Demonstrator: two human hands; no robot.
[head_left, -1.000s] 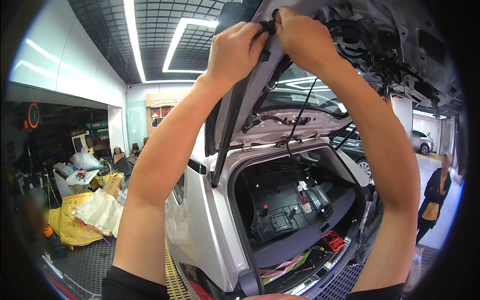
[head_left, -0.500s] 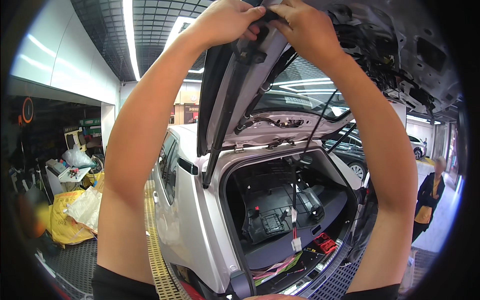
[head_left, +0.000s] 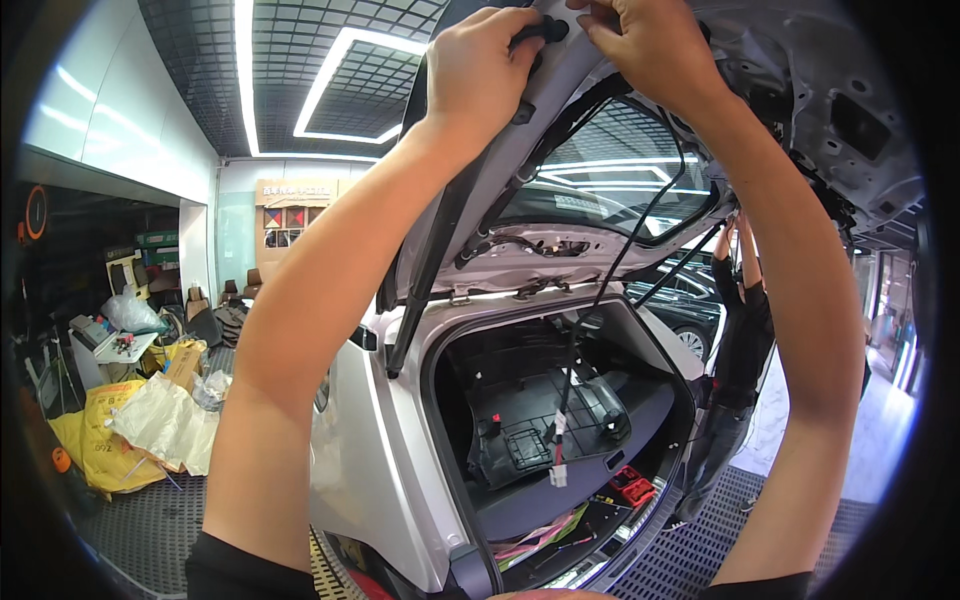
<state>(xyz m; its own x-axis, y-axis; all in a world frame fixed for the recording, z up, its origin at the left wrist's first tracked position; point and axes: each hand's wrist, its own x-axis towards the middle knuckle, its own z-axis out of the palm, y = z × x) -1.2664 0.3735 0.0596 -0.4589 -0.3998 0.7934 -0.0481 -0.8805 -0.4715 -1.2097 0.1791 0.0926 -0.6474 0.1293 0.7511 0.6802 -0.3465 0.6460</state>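
Note:
Both my arms are raised to the open tailgate point(head_left: 545, 135) of a silver car. My left hand point(head_left: 475, 75) is closed around a black rod-like part point(head_left: 548, 31) with a rounded end, near the tailgate's upper edge. Just to its right, my right hand point(head_left: 650, 45) has its fingers pinched together at the picture's top edge; whatever they hold is too small to make out. Below my left hand, a black strut point(head_left: 412, 325) runs between tailgate and body. A black cable point(head_left: 611, 265) with a white connector point(head_left: 559, 476) hangs down into the boot.
Inside the boot lie a black trim panel point(head_left: 530, 415) and a red case point(head_left: 632, 487). A co-worker point(head_left: 738, 345) stands at the tailgate's far right side with arms raised. Yellow bags point(head_left: 98, 430) and a cluttered white table point(head_left: 115, 345) stand at left.
My hands have come apart; the left is now lower, around the black part. The view has shifted, and a co-worker with raised arms now shows at right.

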